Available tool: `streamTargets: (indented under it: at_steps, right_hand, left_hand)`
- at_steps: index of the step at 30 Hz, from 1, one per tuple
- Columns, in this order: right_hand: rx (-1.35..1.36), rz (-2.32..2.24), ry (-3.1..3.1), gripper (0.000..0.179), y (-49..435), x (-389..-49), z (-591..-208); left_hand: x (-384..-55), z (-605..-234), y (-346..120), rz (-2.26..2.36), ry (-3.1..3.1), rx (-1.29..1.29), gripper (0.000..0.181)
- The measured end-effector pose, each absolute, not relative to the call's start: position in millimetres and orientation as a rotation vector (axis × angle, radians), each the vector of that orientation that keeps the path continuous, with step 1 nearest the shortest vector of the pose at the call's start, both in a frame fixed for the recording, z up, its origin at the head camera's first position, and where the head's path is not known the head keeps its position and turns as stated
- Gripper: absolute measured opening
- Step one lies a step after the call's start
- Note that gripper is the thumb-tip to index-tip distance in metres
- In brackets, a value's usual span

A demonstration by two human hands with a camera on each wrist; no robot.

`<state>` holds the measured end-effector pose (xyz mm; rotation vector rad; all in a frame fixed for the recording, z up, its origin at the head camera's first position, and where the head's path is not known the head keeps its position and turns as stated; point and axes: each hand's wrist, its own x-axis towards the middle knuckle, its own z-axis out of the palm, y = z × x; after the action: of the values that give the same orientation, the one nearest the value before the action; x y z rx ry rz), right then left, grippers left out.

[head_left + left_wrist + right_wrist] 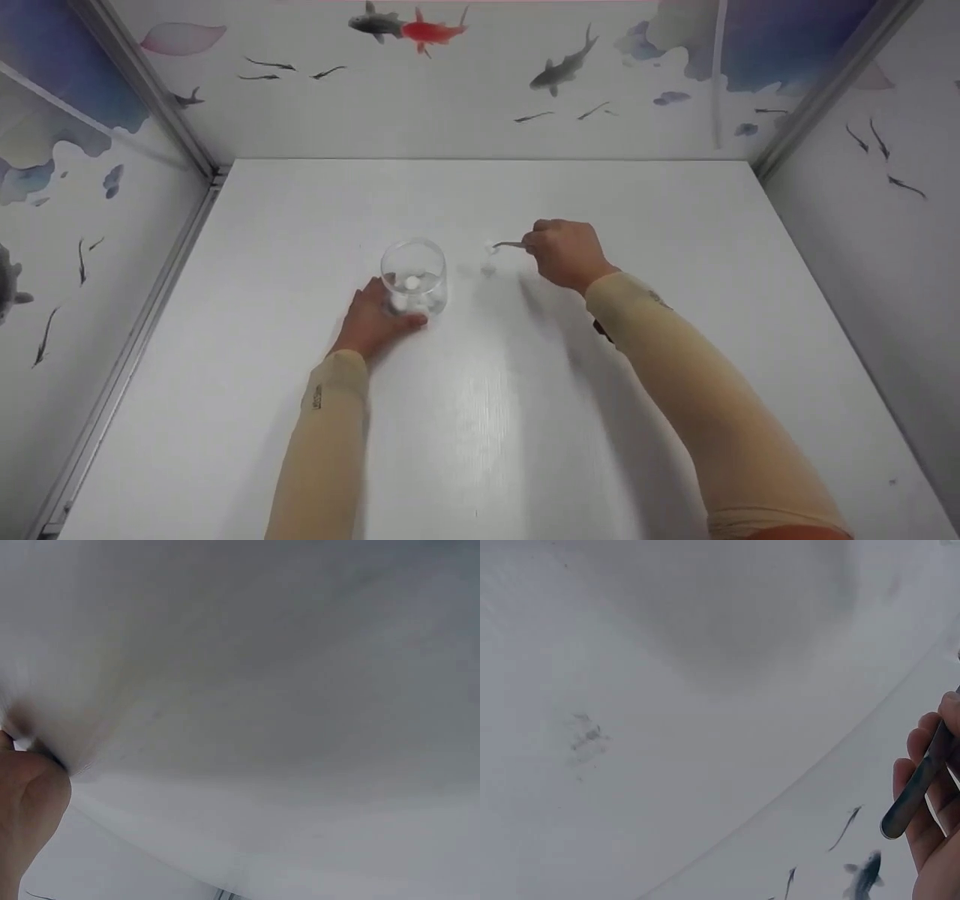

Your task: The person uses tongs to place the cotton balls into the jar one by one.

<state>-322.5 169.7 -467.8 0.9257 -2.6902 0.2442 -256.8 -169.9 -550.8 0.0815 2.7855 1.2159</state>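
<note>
A clear round jar (442, 276) stands on the table with several small white balls (412, 283) inside. My left hand (373, 319) holds it from the left, thumb at the front and fingers round the far side. To the jar's right, my right hand (564, 251) pinches metal tweezers (511, 244), whose bent tip points left. At that tip is a small white piece (491, 247), hard to make out against the table. In the right wrist view the tweezers' rounded end (904, 819) sticks out beside my curled fingers; the left wrist view shows only part of my left hand (34, 802).
The white table (487, 420) has walls on its left, right and far sides. Printed fish and blue patches decorate the back wall (480, 112). Metal frame edges (191, 142) run along the corners. A small dark mark (892, 481) lies near the table's right front.
</note>
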Motion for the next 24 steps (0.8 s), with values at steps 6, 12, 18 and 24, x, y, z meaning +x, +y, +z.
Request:
streamTargets:
  at_steps: [6,12,18,24]
  right_hand:
    - [0.966,0.28,-2.592,0.013,157.2,-317.1,-446.1]
    - [1.021,0.334,-2.496,0.011,133.4,-309.3,-434.0]
    - [1.092,0.331,-2.479,0.011,111.5,-302.0,-435.3]
    - [1.147,0.348,-2.475,0.011,100.3,-297.4,-442.4]
  left_hand:
    - [-254.9,-549.5,-173.5,1.213,2.774,0.048,0.105]
    - [-254.2,-549.4,-173.5,1.193,2.776,0.053,0.104]
    - [-254.4,-549.6,-170.7,1.187,2.733,-0.014,0.11]
    - [-253.6,-545.1,-165.6,1.198,2.721,-0.061,0.11]
